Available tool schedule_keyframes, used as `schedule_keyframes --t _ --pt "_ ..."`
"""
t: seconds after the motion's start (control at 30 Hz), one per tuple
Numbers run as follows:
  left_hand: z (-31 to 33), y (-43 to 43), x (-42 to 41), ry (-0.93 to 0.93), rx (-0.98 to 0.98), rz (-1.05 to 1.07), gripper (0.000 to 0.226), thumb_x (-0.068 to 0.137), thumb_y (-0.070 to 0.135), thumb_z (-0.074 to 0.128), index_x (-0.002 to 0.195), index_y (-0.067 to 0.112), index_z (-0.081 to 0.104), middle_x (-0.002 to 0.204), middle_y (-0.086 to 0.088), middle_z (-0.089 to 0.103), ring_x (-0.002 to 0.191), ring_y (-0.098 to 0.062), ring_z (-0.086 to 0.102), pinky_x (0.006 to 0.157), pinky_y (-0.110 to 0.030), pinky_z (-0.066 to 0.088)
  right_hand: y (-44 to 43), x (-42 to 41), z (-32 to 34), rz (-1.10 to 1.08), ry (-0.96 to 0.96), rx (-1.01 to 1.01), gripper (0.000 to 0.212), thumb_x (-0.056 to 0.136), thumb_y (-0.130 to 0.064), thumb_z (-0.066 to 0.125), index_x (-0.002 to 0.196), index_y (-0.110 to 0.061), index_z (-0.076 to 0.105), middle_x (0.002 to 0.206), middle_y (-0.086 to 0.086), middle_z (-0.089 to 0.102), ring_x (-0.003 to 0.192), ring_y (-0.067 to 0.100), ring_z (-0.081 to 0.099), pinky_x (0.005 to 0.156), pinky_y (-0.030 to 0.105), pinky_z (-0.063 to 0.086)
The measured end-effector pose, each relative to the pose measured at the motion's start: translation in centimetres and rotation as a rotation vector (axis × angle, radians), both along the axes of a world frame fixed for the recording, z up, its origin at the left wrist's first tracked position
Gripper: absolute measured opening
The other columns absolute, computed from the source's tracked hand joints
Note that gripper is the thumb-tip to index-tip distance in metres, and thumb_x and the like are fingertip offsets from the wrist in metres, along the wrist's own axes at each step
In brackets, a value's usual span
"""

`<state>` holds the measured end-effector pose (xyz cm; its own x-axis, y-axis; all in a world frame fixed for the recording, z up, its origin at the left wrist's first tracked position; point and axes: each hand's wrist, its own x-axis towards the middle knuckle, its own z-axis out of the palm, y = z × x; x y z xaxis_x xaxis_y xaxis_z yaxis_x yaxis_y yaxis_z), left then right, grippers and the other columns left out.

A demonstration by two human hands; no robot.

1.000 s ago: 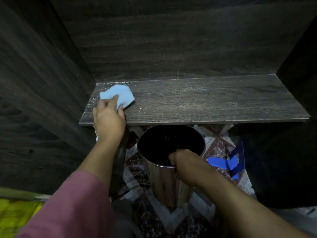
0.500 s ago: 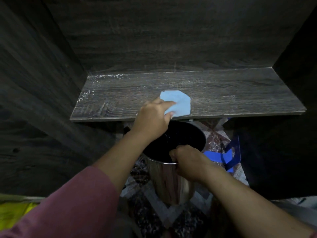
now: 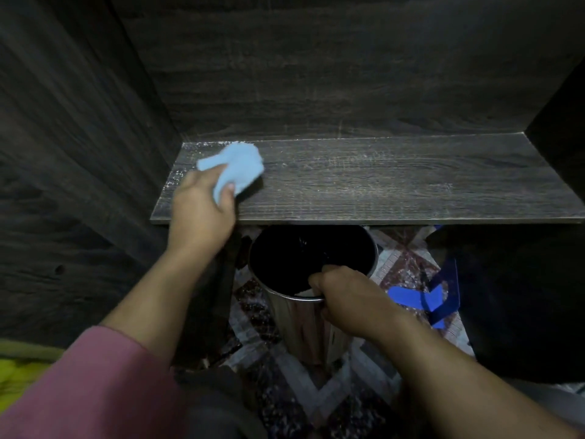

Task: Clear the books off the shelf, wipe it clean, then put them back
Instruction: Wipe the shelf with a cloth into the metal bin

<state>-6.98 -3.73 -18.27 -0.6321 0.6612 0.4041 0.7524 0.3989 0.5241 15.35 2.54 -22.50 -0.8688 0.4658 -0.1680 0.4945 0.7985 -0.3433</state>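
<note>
The dark wood shelf point(image 3: 395, 182) runs across the middle of the view and holds no books. Pale dust specks show along its left end and back edge. My left hand point(image 3: 202, 210) grips a light blue cloth point(image 3: 235, 166) and presses it on the shelf's left end. My right hand point(image 3: 348, 296) is closed on the near rim of a shiny metal bin point(image 3: 304, 324) that stands on the floor just below the shelf's front edge. The bin's inside is dark, and I cannot tell what it contains. No books are in view.
Dark wood panels wall in the shelf at the left point(image 3: 72, 153), back point(image 3: 332, 74) and right. A patterned rug point(image 3: 405, 264) covers the floor. A blue object point(image 3: 440, 299) lies right of the bin. Yellow-green fabric point(image 3: 22, 375) shows at the lower left.
My left hand swept the cloth from the shelf's left end to the front middle above the bin, then back to the left end. My right hand stayed on the bin's rim.
</note>
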Motion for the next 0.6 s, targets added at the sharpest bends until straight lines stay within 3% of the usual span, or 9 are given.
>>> schedule_keyframes --t 0.1,0.27,0.5,0.6 --pt "-1.1 -0.8 -2.0 0.069 0.029 0.127 0.037 0.094 0.021 0.058 0.129 0.011 0.059 0.119 -0.019 0.055 0.11 -0.037 0.053 0.096 -0.038 0.04 -0.4 -0.9 -0.1 0.004 0.018 -0.007 0.018 0.084 -0.005 0.052 0.099 -0.01 0.06 0.106 0.01 0.057 0.1 0.032 0.058 0.071 0.032 0.039" --pt "-1.9 -0.8 -4.6 0.258 -0.027 0.229 0.039 0.09 0.015 0.06 0.129 0.014 0.06 0.118 -0.019 0.052 0.1 -0.042 0.048 0.082 -0.048 0.045 -0.8 -2.0 -1.0 0.023 0.034 -0.04 0.011 0.085 -0.007 0.053 0.094 -0.013 0.058 0.102 0.008 0.056 0.095 0.031 0.06 0.073 0.034 0.044" --pt "-2.6 -0.9 -6.8 0.316 -0.137 0.288 0.04 0.09 0.015 0.059 0.129 0.019 0.059 0.124 -0.016 0.051 0.102 -0.041 0.048 0.069 -0.049 0.047 -1.0 -2.7 -2.6 0.01 0.072 -0.004 0.015 0.082 -0.004 0.058 0.094 -0.013 0.059 0.098 0.006 0.056 0.094 0.03 0.057 0.07 0.03 0.036" --pt "-2.6 -0.5 -7.5 0.29 -0.239 0.323 0.042 0.095 0.018 0.054 0.136 0.019 0.051 0.133 -0.016 0.048 0.106 -0.042 0.049 0.075 -0.05 0.046 -1.1 -2.8 -3.3 0.01 0.09 0.008 0.015 0.075 -0.001 0.062 0.082 -0.013 0.056 0.087 0.006 0.054 0.087 0.032 0.057 0.066 0.029 0.031"
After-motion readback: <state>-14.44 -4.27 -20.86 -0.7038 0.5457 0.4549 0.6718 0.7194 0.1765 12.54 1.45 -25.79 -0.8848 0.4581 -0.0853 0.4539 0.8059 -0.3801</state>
